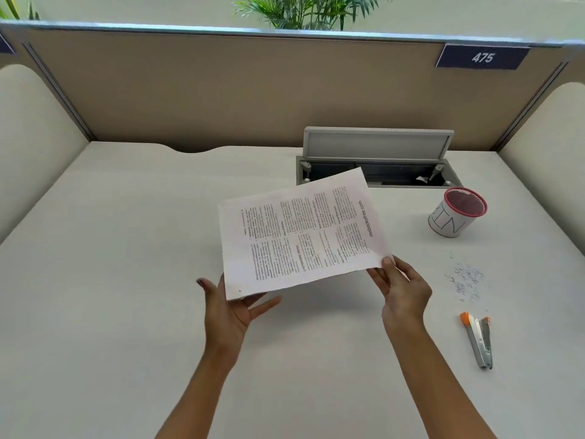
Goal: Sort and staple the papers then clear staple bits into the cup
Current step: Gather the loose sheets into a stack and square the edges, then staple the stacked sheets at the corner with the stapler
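Left hand cradles the papers' near-left corner on spread fingers; right hand pinches the near-right corner, above the counter. Sorting seems in hand; stapling next means reaching right for the stapler, with staple bits and cup beyond

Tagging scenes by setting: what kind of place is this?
Likely an office cubicle: a partition carrying a number plate reading 475, a desk with an open cable hatch, and a stapler.
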Available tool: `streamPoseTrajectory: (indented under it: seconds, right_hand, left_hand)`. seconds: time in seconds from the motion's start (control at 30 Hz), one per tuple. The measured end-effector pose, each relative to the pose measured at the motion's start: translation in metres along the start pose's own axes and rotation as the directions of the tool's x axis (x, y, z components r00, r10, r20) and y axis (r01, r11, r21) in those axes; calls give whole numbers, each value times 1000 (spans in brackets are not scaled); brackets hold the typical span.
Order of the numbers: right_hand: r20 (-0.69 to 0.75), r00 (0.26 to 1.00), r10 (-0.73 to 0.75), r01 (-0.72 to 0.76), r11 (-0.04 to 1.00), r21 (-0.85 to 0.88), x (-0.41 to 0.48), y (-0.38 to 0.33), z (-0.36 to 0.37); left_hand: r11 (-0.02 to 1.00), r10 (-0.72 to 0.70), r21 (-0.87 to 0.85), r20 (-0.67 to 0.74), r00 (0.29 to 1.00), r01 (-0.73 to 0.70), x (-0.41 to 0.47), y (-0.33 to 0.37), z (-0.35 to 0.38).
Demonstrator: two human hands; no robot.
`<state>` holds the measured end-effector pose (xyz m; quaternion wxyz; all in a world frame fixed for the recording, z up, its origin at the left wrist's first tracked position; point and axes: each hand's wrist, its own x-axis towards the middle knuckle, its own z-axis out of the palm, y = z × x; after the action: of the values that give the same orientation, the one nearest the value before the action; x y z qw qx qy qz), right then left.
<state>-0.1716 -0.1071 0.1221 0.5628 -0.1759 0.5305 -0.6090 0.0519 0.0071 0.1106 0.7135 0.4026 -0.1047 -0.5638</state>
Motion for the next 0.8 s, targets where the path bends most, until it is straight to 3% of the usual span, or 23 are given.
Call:
streamPoseTrajectory:
  seconds: [0.2, 0.4, 0.57, 0.8]
  right_hand:
    - [-38, 998, 41, -40, 999, 13, -26, 21, 7]
    - [74, 996, 38, -34, 997, -62, -55, 33, 15]
    - [129, 991, 40, -17, 984, -176, -59, 38, 13]
    - [170, 983, 72, -32, 973, -226, -54, 32, 5]
  left_hand:
    - [993, 81, 85, -28, 996, -78, -8, -33, 34]
    - [969, 56, 242, -46, 997, -44, -2, -55, 50]
    - [979, 18, 204, -49, 999, -8, 5, -56, 48]
    - [968, 87, 241, -74, 994, -67, 4, -54, 52]
